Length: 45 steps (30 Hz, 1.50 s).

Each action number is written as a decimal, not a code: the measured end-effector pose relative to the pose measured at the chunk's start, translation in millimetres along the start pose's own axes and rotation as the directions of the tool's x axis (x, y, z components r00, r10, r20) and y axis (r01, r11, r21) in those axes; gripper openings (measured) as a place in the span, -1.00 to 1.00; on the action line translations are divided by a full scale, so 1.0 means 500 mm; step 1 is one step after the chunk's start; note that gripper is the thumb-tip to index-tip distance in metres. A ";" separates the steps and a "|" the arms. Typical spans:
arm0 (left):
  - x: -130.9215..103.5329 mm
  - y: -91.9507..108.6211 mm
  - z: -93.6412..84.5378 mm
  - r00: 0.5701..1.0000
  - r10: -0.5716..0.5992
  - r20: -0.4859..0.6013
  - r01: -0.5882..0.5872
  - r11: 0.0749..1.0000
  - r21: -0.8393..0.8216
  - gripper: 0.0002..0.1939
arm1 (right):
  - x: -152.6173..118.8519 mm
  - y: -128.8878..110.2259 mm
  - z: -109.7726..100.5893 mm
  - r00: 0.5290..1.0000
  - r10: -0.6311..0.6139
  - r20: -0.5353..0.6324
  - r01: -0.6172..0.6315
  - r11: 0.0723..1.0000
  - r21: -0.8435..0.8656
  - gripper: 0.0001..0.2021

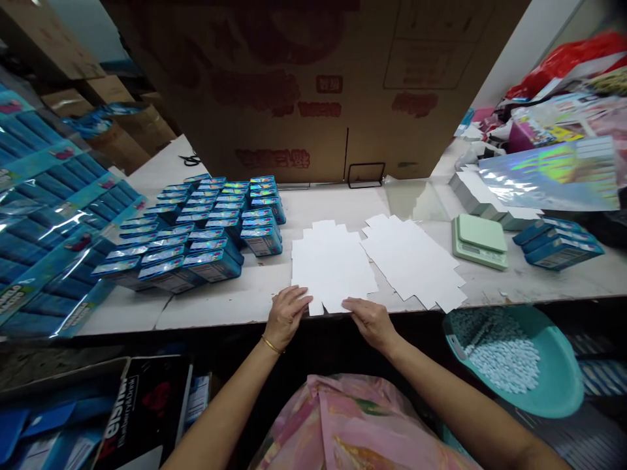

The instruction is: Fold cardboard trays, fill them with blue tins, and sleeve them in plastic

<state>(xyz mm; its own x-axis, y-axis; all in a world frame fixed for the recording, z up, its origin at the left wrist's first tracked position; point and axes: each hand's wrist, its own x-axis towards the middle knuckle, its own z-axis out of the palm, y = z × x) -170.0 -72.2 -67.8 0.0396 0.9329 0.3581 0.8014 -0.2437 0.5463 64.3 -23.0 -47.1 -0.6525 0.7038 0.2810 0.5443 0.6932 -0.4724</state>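
A flat white die-cut box blank lies plain side up at the table's front edge. My left hand, with a gold bangle at the wrist, is closed on its near left corner, fingertips on top. My right hand pinches the near edge of the same blank further right; the thumbs are mostly hidden. Just to the right lies another white box blank, turned at an angle, its left corner close to the first.
Rows of blue boxes stand on the left. A large carton rises at the back. On the right are a green scale, several more blue boxes and stacked white card. A teal basin of small pale pieces sits below the edge.
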 end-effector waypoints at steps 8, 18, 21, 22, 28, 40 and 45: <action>0.037 0.057 -0.051 0.968 0.024 0.249 -0.081 0.972 0.221 -0.75 | -0.028 -0.061 0.047 0.930 -0.362 0.069 0.368 0.899 -0.238 -0.72; 0.063 0.069 -0.053 0.857 0.086 0.508 -0.310 0.874 0.374 -0.67 | -0.029 0.039 -0.022 0.966 -0.197 0.169 0.241 0.921 -0.305 -0.69; 0.061 0.055 -0.051 0.859 0.102 0.502 -0.288 0.907 0.308 -0.69 | -0.004 0.059 -0.020 0.963 -0.238 0.128 0.264 0.927 -0.265 -0.81; 0.062 0.053 -0.049 0.864 0.110 0.491 -0.279 0.917 0.285 -0.69 | 0.009 0.057 -0.022 0.966 -0.231 0.114 0.253 0.932 -0.258 -0.84; 0.077 0.079 -0.030 0.898 0.052 0.437 -0.211 0.922 0.325 -0.70 | 0.094 0.003 -0.045 0.901 -0.298 0.317 0.406 0.838 -0.366 -0.85; 0.106 0.127 -0.018 0.827 -0.068 0.558 -0.184 0.905 0.383 -0.74 | 0.139 -0.032 -0.012 0.815 -0.212 0.539 0.451 0.816 -0.361 -0.80; 0.097 0.127 -0.010 0.870 -0.086 0.486 -0.130 0.910 0.393 -0.71 | 0.108 -0.039 -0.035 0.857 -0.242 0.455 0.423 0.834 -0.354 -0.80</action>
<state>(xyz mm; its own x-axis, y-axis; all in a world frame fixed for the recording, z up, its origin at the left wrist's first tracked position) -120.3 -44.0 -11.9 0.2561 0.9611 -0.1037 0.9589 -0.2391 0.1526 27.7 4.0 -8.3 -0.9308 0.3647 -0.0250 0.3642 0.9311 0.0203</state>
